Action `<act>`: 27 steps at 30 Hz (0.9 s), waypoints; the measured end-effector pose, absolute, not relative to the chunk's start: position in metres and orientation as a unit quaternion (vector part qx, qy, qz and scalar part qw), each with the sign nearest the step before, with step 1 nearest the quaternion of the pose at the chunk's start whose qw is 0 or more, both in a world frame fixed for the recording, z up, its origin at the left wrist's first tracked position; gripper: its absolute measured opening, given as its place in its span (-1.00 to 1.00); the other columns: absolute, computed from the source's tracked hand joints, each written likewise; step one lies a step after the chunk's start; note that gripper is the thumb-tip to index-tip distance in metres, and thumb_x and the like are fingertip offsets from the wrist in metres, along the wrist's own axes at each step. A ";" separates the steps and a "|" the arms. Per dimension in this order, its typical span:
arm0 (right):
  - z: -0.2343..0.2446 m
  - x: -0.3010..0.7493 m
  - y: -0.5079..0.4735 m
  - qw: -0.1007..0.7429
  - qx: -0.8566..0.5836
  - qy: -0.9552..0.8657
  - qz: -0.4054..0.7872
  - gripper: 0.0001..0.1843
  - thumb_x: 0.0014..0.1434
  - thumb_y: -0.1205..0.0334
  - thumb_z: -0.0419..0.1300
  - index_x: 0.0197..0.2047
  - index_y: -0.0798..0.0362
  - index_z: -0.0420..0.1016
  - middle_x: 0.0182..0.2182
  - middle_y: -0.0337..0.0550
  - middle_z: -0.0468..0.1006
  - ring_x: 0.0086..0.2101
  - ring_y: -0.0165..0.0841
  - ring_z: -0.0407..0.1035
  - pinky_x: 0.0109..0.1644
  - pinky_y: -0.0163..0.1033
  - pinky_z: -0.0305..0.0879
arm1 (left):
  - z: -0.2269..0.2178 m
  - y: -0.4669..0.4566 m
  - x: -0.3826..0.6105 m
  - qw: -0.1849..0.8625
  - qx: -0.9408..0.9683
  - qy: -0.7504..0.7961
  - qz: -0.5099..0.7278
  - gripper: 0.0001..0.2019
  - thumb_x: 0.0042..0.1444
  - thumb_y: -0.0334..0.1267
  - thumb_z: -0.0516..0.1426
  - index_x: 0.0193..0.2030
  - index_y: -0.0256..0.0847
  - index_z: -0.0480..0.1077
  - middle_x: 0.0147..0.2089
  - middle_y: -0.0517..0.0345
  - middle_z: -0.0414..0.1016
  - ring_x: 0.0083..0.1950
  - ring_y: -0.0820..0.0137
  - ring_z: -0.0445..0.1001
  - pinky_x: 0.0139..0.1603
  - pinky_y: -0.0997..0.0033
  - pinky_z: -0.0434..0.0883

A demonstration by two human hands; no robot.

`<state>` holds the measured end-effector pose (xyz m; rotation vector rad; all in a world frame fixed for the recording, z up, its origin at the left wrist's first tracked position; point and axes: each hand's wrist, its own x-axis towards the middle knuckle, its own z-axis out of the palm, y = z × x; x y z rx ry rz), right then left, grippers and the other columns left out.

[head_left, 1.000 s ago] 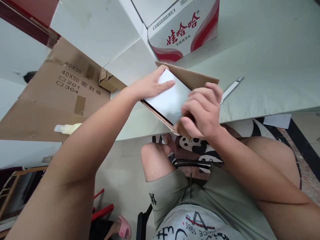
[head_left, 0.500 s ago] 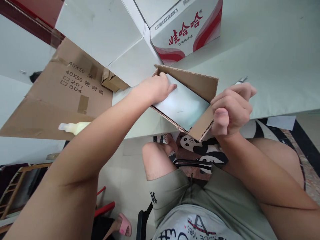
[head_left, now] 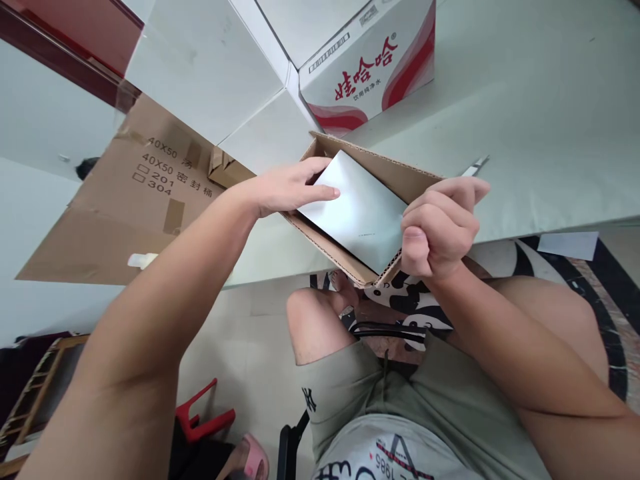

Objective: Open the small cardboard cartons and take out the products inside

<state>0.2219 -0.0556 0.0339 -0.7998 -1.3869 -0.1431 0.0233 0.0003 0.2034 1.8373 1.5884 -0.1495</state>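
An open brown cardboard box (head_left: 327, 249) is tilted at the table's near edge. Inside lies a smooth, pale white-blue box (head_left: 357, 210) with a tiny line of print. My left hand (head_left: 295, 187) grips the pale box at its left end, thumb on the top face and fingers down between it and the cardboard wall, where their tips are hidden. My right hand (head_left: 443, 227) is curled round the right end wall of the cardboard box. Just beyond the right hand, a thin light-coloured tool (head_left: 475, 166), perhaps a utility knife, lies on the table.
A white and red water carton (head_left: 370, 73) and large white boxes (head_left: 205, 60) stand behind. A big printed brown carton (head_left: 115, 207) is at the left, a pale bottle (head_left: 141, 260) near it. Below are a red stool (head_left: 207, 420) and another person's foot in a pink slipper (head_left: 256, 460).
The pale box's left end has come up higher inside the cardboard box. My left hand has shifted left, with its thumb now straighter. My right hand and the box's right end have moved slightly left.
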 end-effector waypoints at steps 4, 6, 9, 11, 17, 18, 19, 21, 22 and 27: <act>0.032 0.222 -0.055 0.712 -0.319 -0.622 -0.066 -0.45 0.53 0.02 -0.20 -0.49 0.01 0.22 -0.55 -0.20 0.20 -0.30 -0.30 0.17 0.04 0.02 0.01 | 0.202 0.003 0.010 0.404 0.704 0.579 -0.079 -0.11 0.05 0.10 0.32 0.54 0.18 0.22 0.53 0.07 0.34 0.59 -0.16 0.21 0.46 -0.07 0.39; 0.033 0.221 -0.055 0.717 -0.310 -0.621 -0.069 -0.47 0.53 0.05 -0.19 -0.48 0.02 0.19 -0.54 -0.20 0.21 -0.30 -0.31 0.16 0.02 0.01 0.00 | 0.196 0.005 0.003 0.462 0.676 0.568 -0.079 0.05 0.04 0.13 0.34 0.63 0.23 -0.01 0.59 0.07 0.26 0.59 -0.11 0.25 0.48 -0.06 0.38; 0.035 0.219 -0.055 0.715 -0.317 -0.618 -0.079 -0.45 0.54 0.04 -0.21 -0.49 0.02 0.16 -0.54 -0.20 0.20 -0.31 -0.31 0.15 -0.01 -0.01 0.01 | 0.185 0.007 -0.005 0.519 0.637 0.568 -0.048 0.08 0.09 0.20 0.31 0.66 0.29 -0.16 0.64 0.10 0.18 0.58 -0.01 0.30 0.48 -0.04 0.39; 0.035 0.218 -0.055 0.704 -0.336 -0.620 -0.083 -0.42 0.54 0.01 -0.25 -0.50 0.02 0.16 -0.55 -0.19 0.19 -0.31 -0.31 0.15 0.00 -0.01 0.03 | 0.176 0.010 -0.006 0.519 0.611 0.597 -0.020 -0.02 0.15 0.27 0.26 0.64 0.26 -0.05 0.60 0.08 0.28 0.56 0.02 0.35 0.47 -0.03 0.41; 0.026 0.218 -0.053 0.679 -0.387 -0.622 -0.044 -0.33 0.51 -0.14 -0.35 -0.53 0.01 0.14 -0.56 -0.13 0.14 -0.29 -0.25 0.18 0.02 0.04 0.06 | 0.157 0.020 0.016 0.497 0.513 0.699 0.038 -0.23 0.04 0.47 0.19 0.13 -0.11 0.64 0.09 -0.30 0.71 0.24 -0.23 0.64 0.26 -0.20 0.55; 0.024 0.218 -0.052 0.675 -0.395 -0.623 -0.026 -0.32 0.50 -0.17 -0.36 -0.53 0.00 0.14 -0.55 -0.12 0.14 -0.28 -0.23 0.19 0.02 0.05 0.06 | 0.157 0.020 0.022 0.491 0.506 0.708 0.039 -0.26 0.02 0.45 0.22 0.09 -0.12 0.66 0.04 -0.31 0.72 0.20 -0.25 0.65 0.23 -0.23 0.55; 0.023 0.218 -0.051 0.670 -0.399 -0.626 -0.007 -0.31 0.50 -0.18 -0.37 -0.53 0.00 0.16 -0.54 -0.11 0.15 -0.26 -0.22 0.20 0.02 0.06 0.07 | 0.158 0.019 0.027 0.479 0.503 0.718 0.044 -0.28 0.01 0.43 0.24 0.06 -0.12 0.67 -0.01 -0.29 0.73 0.18 -0.26 0.66 0.20 -0.24 0.56; 0.023 0.218 -0.050 0.674 -0.380 -0.633 0.017 -0.34 0.50 -0.17 -0.33 -0.51 -0.01 0.19 -0.52 -0.10 0.18 -0.23 -0.20 0.21 0.01 0.06 0.06 | 0.162 0.017 0.036 0.443 0.512 0.733 0.064 -0.29 0.00 0.43 0.24 0.04 -0.11 0.67 -0.07 -0.25 0.73 0.16 -0.26 0.67 0.16 -0.24 0.58; 0.023 0.217 -0.050 0.687 -0.359 -0.632 0.018 -0.37 0.50 -0.14 -0.30 -0.49 -0.02 0.20 -0.51 -0.10 0.20 -0.22 -0.20 0.21 0.00 0.05 0.06 | 0.165 0.015 0.039 0.421 0.525 0.736 0.075 -0.29 0.01 0.43 0.23 0.04 -0.10 0.67 -0.08 -0.22 0.74 0.16 -0.25 0.67 0.14 -0.23 0.59; 0.026 0.210 -0.053 0.707 -0.361 -0.608 -0.027 -0.37 0.50 -0.11 -0.31 -0.52 -0.01 0.15 -0.56 -0.11 0.24 -0.29 -0.22 0.24 -0.10 0.03 0.09 | 0.180 0.004 0.054 0.360 0.596 0.712 0.084 -0.32 0.09 0.45 0.14 0.03 -0.04 0.67 -0.14 -0.07 0.74 0.12 -0.13 0.70 0.08 -0.12 0.62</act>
